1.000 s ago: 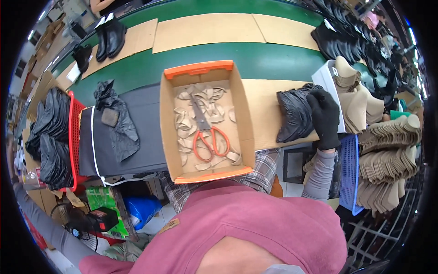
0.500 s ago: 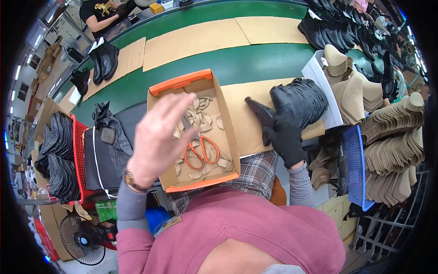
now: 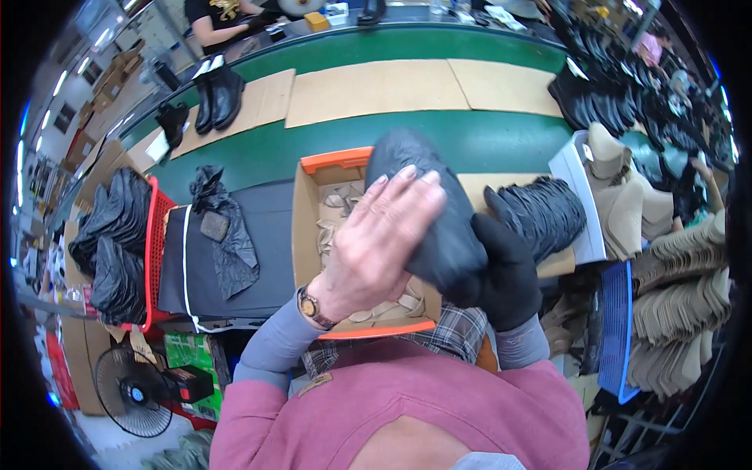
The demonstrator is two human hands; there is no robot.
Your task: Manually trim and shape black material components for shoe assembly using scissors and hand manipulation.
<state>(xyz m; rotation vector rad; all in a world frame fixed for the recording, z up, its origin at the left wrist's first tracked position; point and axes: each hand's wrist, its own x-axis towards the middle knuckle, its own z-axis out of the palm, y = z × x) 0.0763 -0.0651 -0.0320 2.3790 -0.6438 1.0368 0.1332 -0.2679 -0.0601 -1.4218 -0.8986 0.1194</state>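
Note:
A black insole-shaped piece (image 3: 454, 239) is held up over the box at an angle. My right hand (image 3: 505, 278), in a black glove, is closed on its near right end. My bare left hand (image 3: 372, 243) lies across its face with the fingers stretched out; the thumb is hidden. Below stands an open cardboard box (image 3: 376, 330) with orange ends, holding several beige trimmings (image 3: 403, 304). The orange-handled scissors that lay in the box are covered from sight. Just right of my gloved hand sits a stack of wrinkled black pieces (image 3: 544, 215) like the held one.
Beige insoles (image 3: 677, 298) crowd the right, by a blue basket (image 3: 616, 333) and a white bin (image 3: 578, 200). At left are a red basket (image 3: 157, 258) and black sheets (image 3: 270, 227). Black boots (image 3: 219, 98) stand on the green table (image 3: 337, 139). A person works beyond.
My right hand has lifted the black piece from beside the stack and brought it left over the box. My left hand has come down onto it. The view has shifted slightly.

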